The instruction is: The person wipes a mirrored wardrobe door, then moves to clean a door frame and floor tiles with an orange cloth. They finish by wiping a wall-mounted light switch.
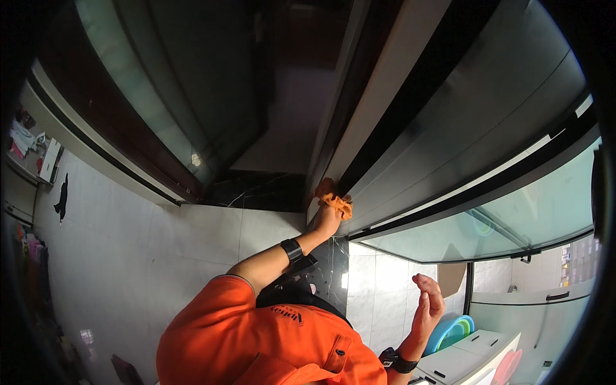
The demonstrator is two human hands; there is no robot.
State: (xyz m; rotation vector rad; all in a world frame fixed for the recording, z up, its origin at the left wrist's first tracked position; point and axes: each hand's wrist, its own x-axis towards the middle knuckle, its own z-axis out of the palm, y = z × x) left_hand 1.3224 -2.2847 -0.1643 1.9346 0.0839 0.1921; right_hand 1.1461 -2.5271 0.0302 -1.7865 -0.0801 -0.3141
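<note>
My left hand (328, 221) is closed around a crumpled orange cloth (340, 205). The cloth touches the lower part of a light door frame (332, 168), beside its black edge strip. My right hand (428, 301) is raised at the lower right, palm partly turned inward and fingers slightly bent, with nothing in it. Both wrists wear black bands.
A dark stone threshold (260, 190) crosses the doorway ahead. To the right stands a framed frosted glass door (481, 231). Blue and green basins (450, 332) sit by white drawers (481, 344) at the lower right. A black item (63, 197) lies on the tiled floor (192, 240) at left.
</note>
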